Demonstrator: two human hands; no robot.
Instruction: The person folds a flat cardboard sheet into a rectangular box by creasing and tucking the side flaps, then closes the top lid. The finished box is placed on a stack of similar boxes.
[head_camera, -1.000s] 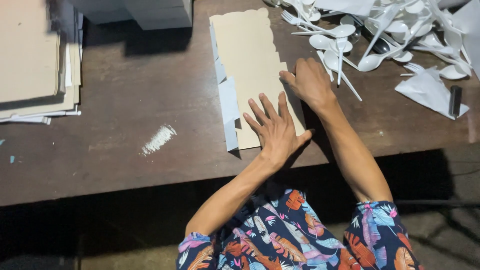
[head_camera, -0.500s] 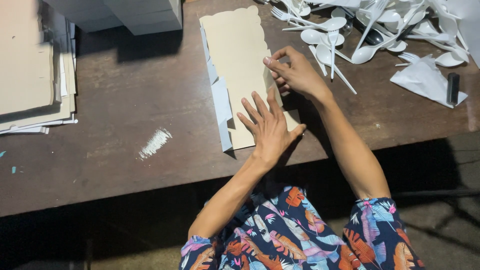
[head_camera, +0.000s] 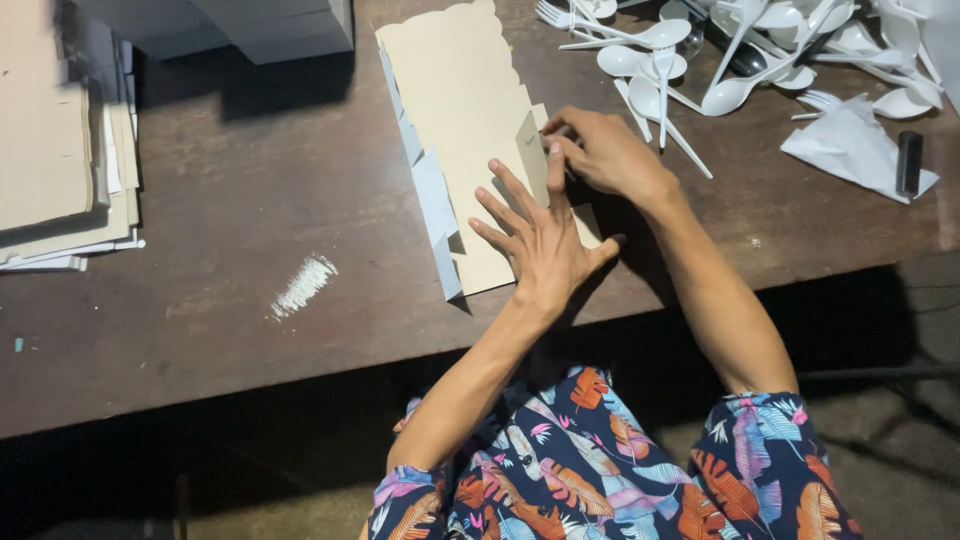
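Observation:
A flat tan cardboard box blank (head_camera: 460, 110) with a scalloped far edge lies on the dark wooden table (head_camera: 250, 320). My left hand (head_camera: 540, 240) presses flat on its near part, fingers spread. My right hand (head_camera: 600, 150) pinches a small side flap (head_camera: 530, 150) at the blank's right edge and lifts it upright. White flaps (head_camera: 430, 200) stick out along the blank's left edge.
A heap of white plastic spoons and forks (head_camera: 740, 50) lies at the far right, with a white napkin (head_camera: 850, 150) and a small black object (head_camera: 909, 160) beside it. A stack of flat cardboard sheets (head_camera: 60, 140) sits at the left. A white smear (head_camera: 305, 285) marks the table.
My right hand has closed on the blank's right side flap and raised it. My left hand has stayed pressed flat on the blank.

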